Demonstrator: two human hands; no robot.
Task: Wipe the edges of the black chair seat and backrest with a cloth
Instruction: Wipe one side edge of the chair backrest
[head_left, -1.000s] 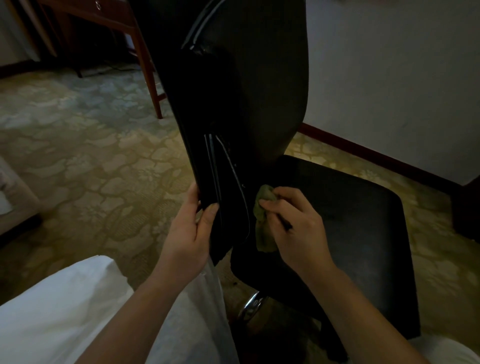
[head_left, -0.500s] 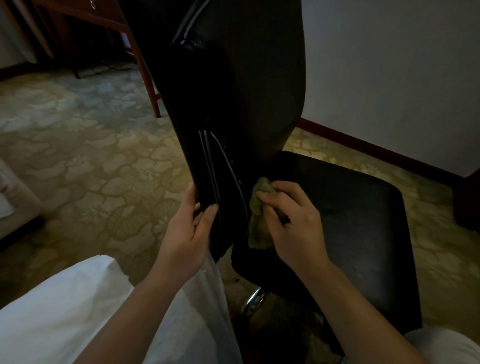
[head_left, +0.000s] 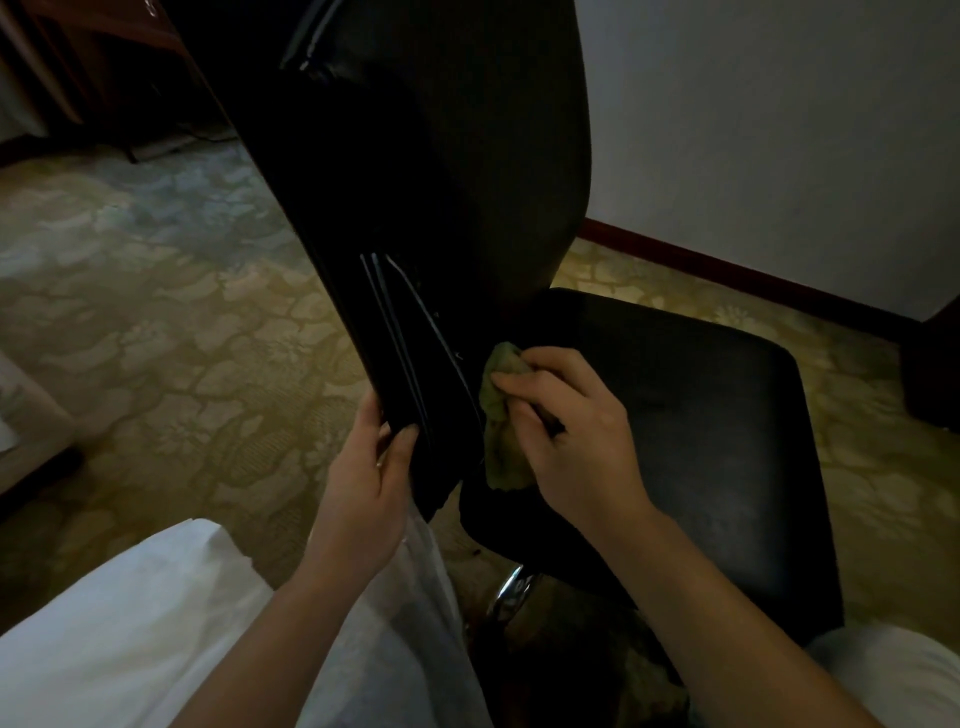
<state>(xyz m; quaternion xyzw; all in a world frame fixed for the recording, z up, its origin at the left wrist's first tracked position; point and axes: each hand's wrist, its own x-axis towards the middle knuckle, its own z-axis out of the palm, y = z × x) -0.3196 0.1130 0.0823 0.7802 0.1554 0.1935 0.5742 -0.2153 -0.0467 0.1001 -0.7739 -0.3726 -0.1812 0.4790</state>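
The right hand (head_left: 576, 447) has its fingers and thumb bunched round a crumpled olive-green cloth (head_left: 501, 462), pressing it against the side edge of the black backrest (head_left: 441, 182) low down, just above where that edge meets the seat (head_left: 701, 415). Part of the cloth sticks out above the fingertips and the rest hangs below the palm, touching the seat's near rim. Just to the left of it, the left hand (head_left: 363, 483) clamps the opposite side of the backrest's bottom end, thumb on the near face and fingers wrapped behind, apparently steadying the chair while the other hand rubs. Judged from this position, the work is partway through the backrest edge, at its lowest stretch. The pictures are too dim to show which surfaces are already clean: no streaks, dust or damp marks can be made out on the black upholstery. The long edge rising above both hands, the far edge beyond the right hand, and the seat's rim running away to the right of the right hand may all remain to be done, or some may be finished; I cannot tell which. Below the right wrist a chrome column (head_left: 511, 592) shows under the seat, and patterned carpet (head_left: 156, 338) spreads out to the left of the left hand.
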